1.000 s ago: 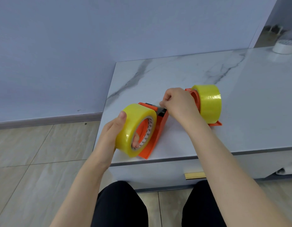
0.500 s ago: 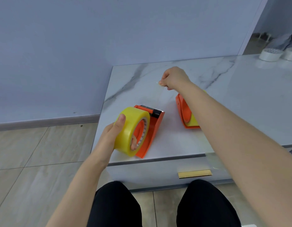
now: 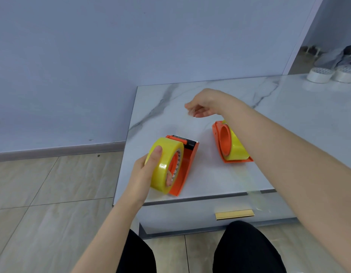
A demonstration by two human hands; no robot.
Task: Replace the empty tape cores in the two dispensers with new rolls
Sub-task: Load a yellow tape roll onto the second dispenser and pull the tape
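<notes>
Two orange tape dispensers stand on the marble-patterned table (image 3: 288,119). My left hand (image 3: 145,174) grips the yellow tape roll (image 3: 162,160) mounted on the left dispenser (image 3: 187,164), thumb on the roll's outer face and fingertips inside the core. The right dispenser (image 3: 223,140) carries its own yellow roll (image 3: 237,150), partly hidden behind my right forearm. My right hand (image 3: 206,104) hovers over the table behind both dispensers, blurred, its fingers loosely apart. A faint scrap of clear tape (image 3: 188,114) shows just under its fingertips.
Two white tape cores (image 3: 320,74) (image 3: 346,73) lie at the table's far right. A drawer with a gold handle (image 3: 234,214) sits below the front edge, where a clear tape strip (image 3: 257,196) hangs. My knees are under it. Tiled floor spreads to the left.
My right hand left the left dispenser's cutter, rose over the table behind it in a pinch, and has now loosened its fingers. My left hand kept hold of the left roll.
</notes>
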